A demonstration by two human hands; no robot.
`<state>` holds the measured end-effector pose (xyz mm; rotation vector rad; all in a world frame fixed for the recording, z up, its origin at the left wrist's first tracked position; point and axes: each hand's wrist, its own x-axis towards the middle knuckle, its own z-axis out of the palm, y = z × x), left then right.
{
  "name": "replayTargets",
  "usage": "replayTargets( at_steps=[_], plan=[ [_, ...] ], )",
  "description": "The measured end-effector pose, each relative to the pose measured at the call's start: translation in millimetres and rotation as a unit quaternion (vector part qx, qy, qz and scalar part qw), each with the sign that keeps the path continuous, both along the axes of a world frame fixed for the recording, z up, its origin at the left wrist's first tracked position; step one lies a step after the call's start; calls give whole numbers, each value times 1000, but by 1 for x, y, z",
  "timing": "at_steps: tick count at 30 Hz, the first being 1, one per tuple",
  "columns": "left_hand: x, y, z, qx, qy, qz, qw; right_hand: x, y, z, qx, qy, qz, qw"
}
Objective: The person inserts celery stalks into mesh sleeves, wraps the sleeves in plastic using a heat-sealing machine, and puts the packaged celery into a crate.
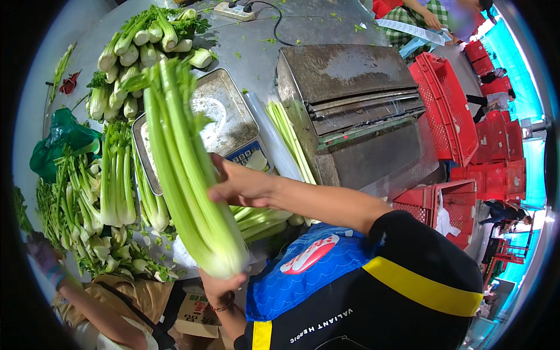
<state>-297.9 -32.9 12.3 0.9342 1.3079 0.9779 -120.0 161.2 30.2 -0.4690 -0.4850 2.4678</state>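
Note:
A large bunch of celery [189,181] is held aslant in front of me, its leafy tops up and its pale base down. My right hand [236,182] grips the stalks from the right side, some of its fingers hidden behind them. The base rests in my left hand [220,287], which wears a dark bracelet and curls around it from below. Behind the bunch lies a scale with a metal tray [230,96] and a blue keypad [248,154]. More celery stalks [262,221] lie just beyond my right forearm.
Celery piles [146,46] and bunches [119,186] cover the table's left side, beside a green plastic bag [61,146]. A worn metal machine [350,76] stands at the right, near red crates [443,105]. At the lower left another person's arm [87,303] reaches toward celery. A power strip [235,10] lies far back.

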Motion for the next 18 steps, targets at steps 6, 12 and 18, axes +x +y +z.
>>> replayTargets(
  at_steps=[6,12,18],
  plan=[
    [27,-9,61,-32,-50,-145,988,66,-39,21,46,122,77,988],
    [70,36,83,111,11,-302,947,118,-54,48,250,78,-2,965],
    [96,70,110,293,103,-353,883,185,-87,31,135,78,-105,982]
  ],
)
